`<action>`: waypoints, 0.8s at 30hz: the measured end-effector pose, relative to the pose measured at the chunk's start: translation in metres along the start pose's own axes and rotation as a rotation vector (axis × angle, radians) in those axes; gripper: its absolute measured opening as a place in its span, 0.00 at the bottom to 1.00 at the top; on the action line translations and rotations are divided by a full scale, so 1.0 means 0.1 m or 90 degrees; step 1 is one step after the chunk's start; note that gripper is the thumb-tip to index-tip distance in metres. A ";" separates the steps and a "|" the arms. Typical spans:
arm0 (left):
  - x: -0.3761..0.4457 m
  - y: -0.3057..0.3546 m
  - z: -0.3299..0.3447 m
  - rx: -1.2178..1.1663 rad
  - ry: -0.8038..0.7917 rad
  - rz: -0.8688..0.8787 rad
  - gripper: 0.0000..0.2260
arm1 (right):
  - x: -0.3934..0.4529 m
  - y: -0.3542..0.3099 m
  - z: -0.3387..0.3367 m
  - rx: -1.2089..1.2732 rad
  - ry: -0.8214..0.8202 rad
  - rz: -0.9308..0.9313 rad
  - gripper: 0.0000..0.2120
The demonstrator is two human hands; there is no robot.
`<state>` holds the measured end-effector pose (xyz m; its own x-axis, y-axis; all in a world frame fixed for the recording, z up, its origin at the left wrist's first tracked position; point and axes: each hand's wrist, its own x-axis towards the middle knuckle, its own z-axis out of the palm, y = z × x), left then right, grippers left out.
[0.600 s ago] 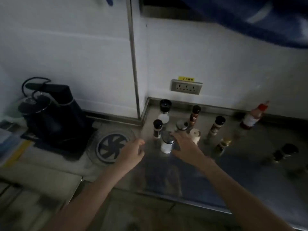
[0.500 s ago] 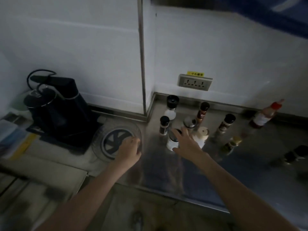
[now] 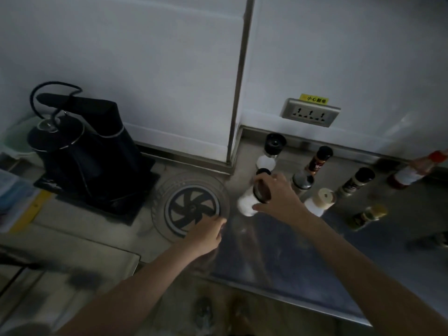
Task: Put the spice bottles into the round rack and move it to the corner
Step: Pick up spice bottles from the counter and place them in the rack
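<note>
Two hands over steel counter (image 3: 278, 258). Left hand (image 3: 206, 235) grips near rim of round rack (image 3: 191, 207), which sits left of bottles. Right hand (image 3: 278, 198) closed around white bottle (image 3: 247, 202). Other bottles (image 3: 317, 161) stand behind, near wall.

Nine spice containers show on the steel worktop (image 3: 278, 251), counted from its back corner outward: a clear grinder with a black cap (image 3: 271, 151), a small black-capped bottle (image 3: 263, 172), a white jar (image 3: 247, 202), a tall dark bottle with a red label (image 3: 317, 161), a silver-lidded jar (image 3: 301, 181), a cream-lidded white jar (image 3: 320, 201), a black-capped shaker (image 3: 356, 181), a yellowish jar (image 3: 367, 215) and a red-capped sauce bottle (image 3: 414, 169). One round clear rack with a dark pinwheel centre (image 3: 190, 207). One black kettle (image 3: 80, 154). One steel triple wall socket (image 3: 310, 112). Two hands: left hand (image 3: 206, 236), right hand (image 3: 281, 197).
</note>
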<state>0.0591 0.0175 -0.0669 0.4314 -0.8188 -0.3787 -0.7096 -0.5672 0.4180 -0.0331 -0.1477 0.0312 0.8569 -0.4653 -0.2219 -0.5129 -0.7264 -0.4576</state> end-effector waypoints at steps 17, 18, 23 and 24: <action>0.12 -0.17 -0.44 -0.158 0.400 -0.060 0.08 | 0.86 -0.58 0.35 -0.224 -0.108 -0.188 0.36; 0.16 -0.18 -0.52 -0.138 0.431 -0.050 0.10 | 0.87 -0.53 0.24 -0.223 -0.082 -0.173 0.36; 0.29 -0.07 -0.70 -0.056 0.386 0.084 0.26 | 0.81 0.10 -0.09 -0.279 -0.093 0.014 0.28; 0.32 -0.07 -0.69 -0.040 0.352 0.089 0.27 | 0.77 0.18 -0.06 -0.251 -0.117 0.032 0.28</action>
<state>0.1167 -0.0108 -0.0247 0.5754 -0.8011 0.1650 -0.7536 -0.4408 0.4876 0.0231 -0.1997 0.0114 0.8072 -0.4329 -0.4012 -0.5041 -0.8592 -0.0872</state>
